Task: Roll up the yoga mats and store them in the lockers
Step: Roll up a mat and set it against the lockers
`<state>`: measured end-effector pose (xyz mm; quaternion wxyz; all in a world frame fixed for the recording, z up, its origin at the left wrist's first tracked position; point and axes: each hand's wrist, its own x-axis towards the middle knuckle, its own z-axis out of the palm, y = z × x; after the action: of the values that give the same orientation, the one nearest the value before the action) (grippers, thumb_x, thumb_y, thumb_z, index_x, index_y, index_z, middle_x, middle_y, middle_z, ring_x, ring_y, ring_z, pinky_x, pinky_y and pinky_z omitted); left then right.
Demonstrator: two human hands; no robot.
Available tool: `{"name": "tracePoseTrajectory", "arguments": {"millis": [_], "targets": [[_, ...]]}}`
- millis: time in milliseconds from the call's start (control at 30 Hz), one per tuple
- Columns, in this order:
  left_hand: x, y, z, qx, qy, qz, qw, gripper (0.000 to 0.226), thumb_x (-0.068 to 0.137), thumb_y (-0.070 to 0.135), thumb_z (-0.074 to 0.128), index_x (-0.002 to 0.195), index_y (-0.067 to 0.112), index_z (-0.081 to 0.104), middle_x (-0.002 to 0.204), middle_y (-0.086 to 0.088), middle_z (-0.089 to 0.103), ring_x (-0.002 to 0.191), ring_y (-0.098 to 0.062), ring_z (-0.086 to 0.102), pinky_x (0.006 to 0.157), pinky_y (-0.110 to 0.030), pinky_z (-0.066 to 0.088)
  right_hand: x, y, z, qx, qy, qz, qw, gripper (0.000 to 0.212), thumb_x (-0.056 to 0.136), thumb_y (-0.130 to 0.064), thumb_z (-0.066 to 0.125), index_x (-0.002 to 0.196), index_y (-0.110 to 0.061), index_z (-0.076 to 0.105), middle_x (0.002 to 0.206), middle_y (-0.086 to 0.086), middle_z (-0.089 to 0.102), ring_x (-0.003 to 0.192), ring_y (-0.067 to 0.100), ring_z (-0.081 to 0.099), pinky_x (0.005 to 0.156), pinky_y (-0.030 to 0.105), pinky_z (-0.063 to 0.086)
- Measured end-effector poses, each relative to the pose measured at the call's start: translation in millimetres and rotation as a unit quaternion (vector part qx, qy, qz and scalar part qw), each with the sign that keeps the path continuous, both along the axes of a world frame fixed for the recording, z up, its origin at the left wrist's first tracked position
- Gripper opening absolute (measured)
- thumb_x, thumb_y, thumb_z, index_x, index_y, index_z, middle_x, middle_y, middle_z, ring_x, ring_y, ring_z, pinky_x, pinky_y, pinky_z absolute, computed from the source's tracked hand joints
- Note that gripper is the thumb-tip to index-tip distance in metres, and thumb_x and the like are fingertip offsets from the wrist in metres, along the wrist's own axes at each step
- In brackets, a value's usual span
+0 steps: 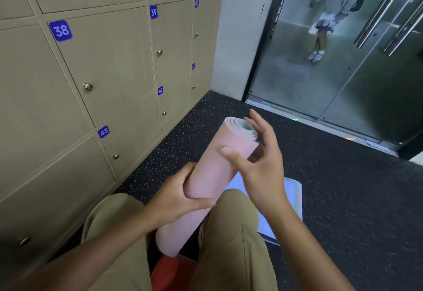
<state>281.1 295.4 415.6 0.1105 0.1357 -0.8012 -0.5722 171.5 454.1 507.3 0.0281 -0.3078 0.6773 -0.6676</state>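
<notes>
**Pink mat rolled in our hands, beside the numbered lockers**

We hold a rolled pink yoga mat [212, 171] tilted up between our knees, its near end low by a red object [174, 272] under us and its far end raised, where the spiral of layers shows a pale green inner face. Our left hand [180, 197] grips the roll about midway, fingers curled round its left side and thumb across the front. Our right hand [258, 160] is near the upper end: the thumb presses on the pink surface while the fingers stand spread and nearly straight beside the spiral end, not closed round it.

Below the roll, under our right knee, a second mat [290, 201] lies flat on the floor, pale lilac with a light green edge. We wear khaki trousers [231, 233].

To our left stands a wall of beige lockers [109, 66], all doors closed, each with a small round metal knob. Blue tags with white numbers read 38 [60, 30], 39, 40, 41, 42 and 43.

The floor [343, 199] is dark rubber flecked with light specks. Ahead on the right, a glass door [332, 50] with long metal handles opens onto a grey corridor, where another person's legs in pale shoes are visible.
</notes>
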Motion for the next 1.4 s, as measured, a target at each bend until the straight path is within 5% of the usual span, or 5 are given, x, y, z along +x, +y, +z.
{"name": "tracePoseTrajectory", "arguments": {"millis": [233, 400, 533, 867, 1400], "targets": [[13, 31, -5, 0.020, 0.092, 0.101, 0.990, 0.073, 0.063, 0.022, 0.099, 0.123, 0.028, 0.057, 0.114, 0.006, 0.071, 0.105, -0.016, 0.070, 0.087, -0.052, 0.057, 37, 7, -9, 0.079, 0.091, 0.044, 0.992, 0.066, 0.079, -0.033, 0.082, 0.140, -0.032, 0.058, 0.142, -0.011, 0.050, 0.133, 0.003, 0.048, 0.090, 0.014, 0.050], [38, 31, -37, 0.050, 0.085, 0.107, 0.989, 0.090, 0.066, 0.016, 0.095, 0.143, 0.028, 0.048, 0.138, 0.003, 0.063, 0.126, -0.021, 0.061, 0.101, -0.058, 0.050, 54, 12, -36, 0.148, 0.165, 0.119, 0.968, 0.065, 0.091, -0.029, 0.075, 0.150, -0.024, 0.049, 0.156, -0.009, 0.042, 0.144, 0.008, 0.041, 0.108, 0.043, 0.049], [47, 34, -46, 0.061, 0.097, 0.111, 0.987, 0.090, 0.067, 0.012, 0.095, 0.143, 0.028, 0.048, 0.139, 0.005, 0.062, 0.127, -0.021, 0.060, 0.103, -0.058, 0.049, 62, 12, -44, 0.173, 0.271, 0.096, 0.942, 0.069, 0.096, -0.034, 0.070, 0.155, -0.020, 0.038, 0.163, -0.005, 0.036, 0.147, 0.003, 0.036, 0.115, 0.030, 0.041], [52, 39, -46, 0.106, 0.172, 0.146, 0.968, 0.086, 0.063, 0.028, 0.095, 0.137, 0.023, 0.050, 0.129, -0.004, 0.066, 0.116, -0.029, 0.066, 0.094, -0.061, 0.053, 52, 8, -26, 0.236, 0.493, 0.036, 0.837, 0.059, 0.096, -0.055, 0.062, 0.140, -0.016, 0.062, 0.144, -0.003, 0.059, 0.107, 0.017, 0.059, 0.080, 0.024, 0.052], [-39, 101, -15, -0.122, 0.030, -0.137, 0.983, 0.076, 0.055, 0.081, 0.078, 0.116, 0.043, 0.052, 0.101, 0.015, 0.068, 0.091, -0.013, 0.067, 0.079, -0.046, 0.056, 17, 172, -37, 0.263, 0.137, -0.067, 0.953, 0.061, 0.087, -0.049, 0.070, 0.142, -0.028, 0.054, 0.128, -0.014, 0.057, 0.110, 0.008, 0.060, 0.088, 0.029, 0.055]]}}
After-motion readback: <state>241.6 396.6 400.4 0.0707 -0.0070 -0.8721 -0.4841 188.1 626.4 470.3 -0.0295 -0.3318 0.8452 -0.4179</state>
